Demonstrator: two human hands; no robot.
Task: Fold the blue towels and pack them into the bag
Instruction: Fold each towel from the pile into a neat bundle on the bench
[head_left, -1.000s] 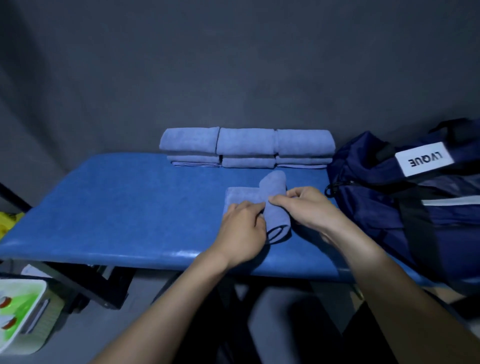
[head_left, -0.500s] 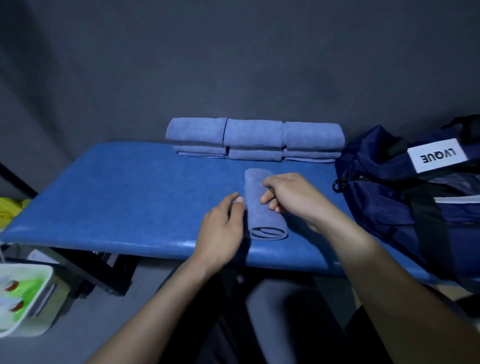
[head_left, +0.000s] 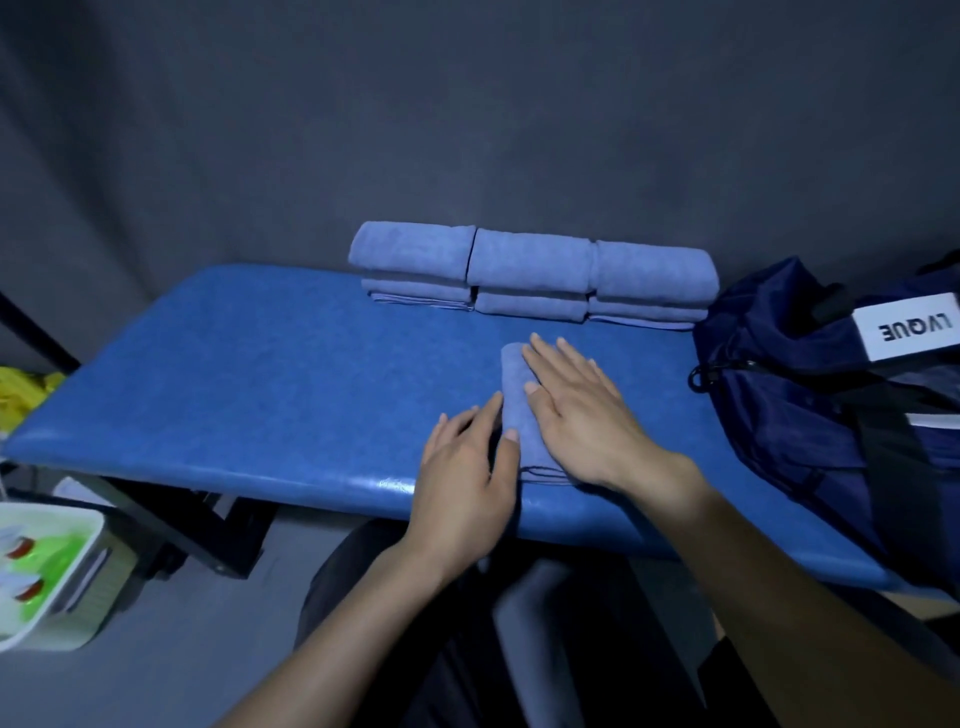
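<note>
Two flat hands now where a moment ago there were pinching fingers: the right hand (head_left: 576, 415) has let go of the rolled towel (head_left: 514, 395) and spread its straight fingers across the top, pressing it down, while the left hand (head_left: 467, 467) lies released against the towel's left side, thumb resting on its near end. That reads as the fold finished and being smoothed, so packing looks like the next job.

Biggest thing around is the blue padded table (head_left: 260, 374), with the towel near its front edge. On its right end sits the navy bag (head_left: 810, 415), white LVQUE label up; whether its mouth is unzipped I cannot tell, and that could hold things up. Along the back edge, a row of folded towels (head_left: 530, 273), stacked and touching, waits its turn. Down at the lower left, off the table, a white tray (head_left: 78, 582) with green contents.
</note>
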